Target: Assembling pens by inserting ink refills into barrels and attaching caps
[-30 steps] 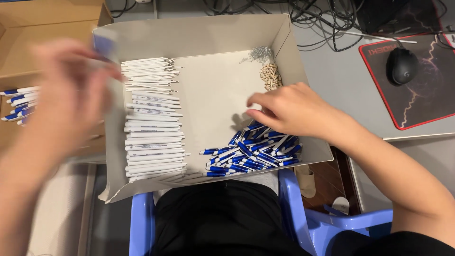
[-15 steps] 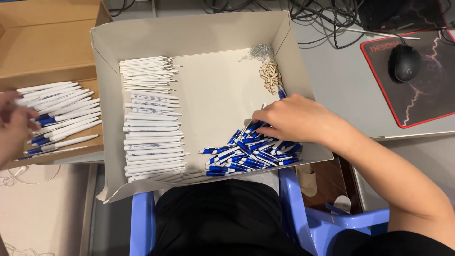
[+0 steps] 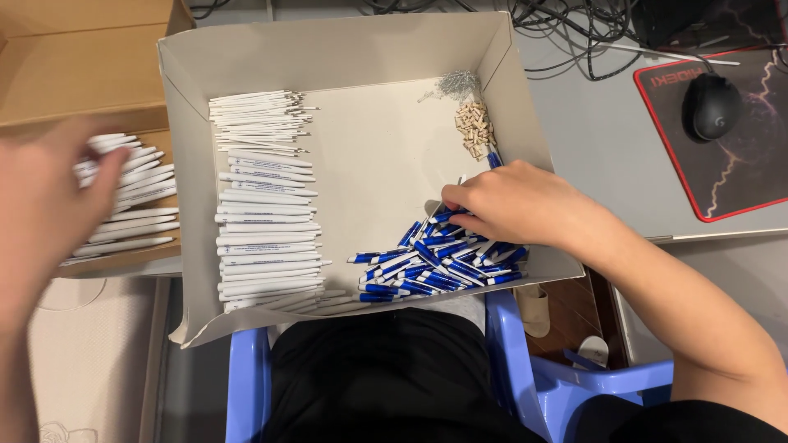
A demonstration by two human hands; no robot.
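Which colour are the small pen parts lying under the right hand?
Blue and white, seen in the head view: the pen parts lie under the right hand.

One head-worn view, looking steeply down

It sits close above the lap, facing the grey tray (image 3: 345, 57) at centre, with a cardboard box (image 3: 74, 74) left and desk (image 3: 607, 156) right.

We're looking down at a grey desk (image 3: 599, 156) with a red-edged mouse pad (image 3: 739, 164), a black mouse (image 3: 711, 107) and tangled cables (image 3: 574, 25) up top. Underneath there's a blue plastic chair (image 3: 525, 369) and some wooden floor (image 3: 574, 320).
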